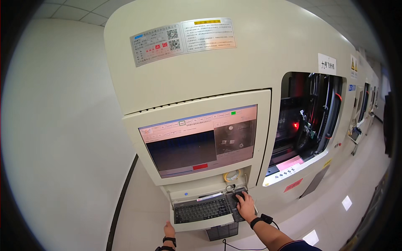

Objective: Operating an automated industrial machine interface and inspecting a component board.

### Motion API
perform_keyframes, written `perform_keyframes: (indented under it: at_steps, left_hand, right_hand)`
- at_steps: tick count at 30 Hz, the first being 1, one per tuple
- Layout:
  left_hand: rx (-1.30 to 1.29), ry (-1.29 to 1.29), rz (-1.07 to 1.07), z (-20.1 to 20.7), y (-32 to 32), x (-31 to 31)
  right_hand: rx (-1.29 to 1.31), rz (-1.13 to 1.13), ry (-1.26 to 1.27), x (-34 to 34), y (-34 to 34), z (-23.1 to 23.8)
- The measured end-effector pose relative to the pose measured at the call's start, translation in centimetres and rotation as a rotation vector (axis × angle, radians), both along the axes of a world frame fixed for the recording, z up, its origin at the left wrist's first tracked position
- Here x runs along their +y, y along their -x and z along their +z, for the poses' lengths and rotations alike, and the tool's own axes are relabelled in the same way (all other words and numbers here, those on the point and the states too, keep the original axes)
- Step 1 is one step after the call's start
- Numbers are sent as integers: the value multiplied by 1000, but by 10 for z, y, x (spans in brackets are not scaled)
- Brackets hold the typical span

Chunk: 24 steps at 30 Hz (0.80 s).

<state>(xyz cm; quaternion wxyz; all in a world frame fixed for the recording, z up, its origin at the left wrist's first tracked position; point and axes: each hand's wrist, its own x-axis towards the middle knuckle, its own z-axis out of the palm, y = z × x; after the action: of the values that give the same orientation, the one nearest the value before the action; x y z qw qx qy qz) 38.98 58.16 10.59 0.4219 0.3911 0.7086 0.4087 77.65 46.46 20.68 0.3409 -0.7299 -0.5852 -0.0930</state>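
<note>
My right hand (pixel 246 206) rests over a dark computer mouse (pixel 239 195), its fingers curved on it, on a black pad (pixel 234 212) at the right of a pull-out keyboard tray (pixel 202 226). A black keyboard (pixel 202 211) fills most of that tray. At the tray's front left corner is my left hand (pixel 168 229), closed against the edge, its fingers partly hidden. Above the tray, a monitor (pixel 197 142) set into a large cream machine (pixel 201 79) shows a dark panel, a grey camera picture and a red block.
A roll of yellow tape (pixel 231 175) stands on the ledge beneath the screen. Right of the monitor, a window (pixel 307 117) shows machine parts and a red light. A dark vented box (pixel 222 231) sits under the tray, near a black cable (pixel 240 248). A white wall (pixel 63 113) rises at left.
</note>
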Motion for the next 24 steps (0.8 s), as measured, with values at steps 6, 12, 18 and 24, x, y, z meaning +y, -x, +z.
perform_keyframes:
  at_steps: [6, 12, 18, 24]
  left_hand:
    - [34, 4, -13, 0, 2, -1]
    - [30, -10, -28, 13, -2, -5]
    - [24, -5, -28, 9, -1, -4]
    - [15, -35, -8, 1, 2, -1]
  right_hand:
    - [2, -5, 22, -1, 1, 2]
    - [-2, 13, 17, 0, 0, 3]
    - [5, 17, 16, 0, 0, 5]
    - [2, 20, 13, 0, 0, 3]
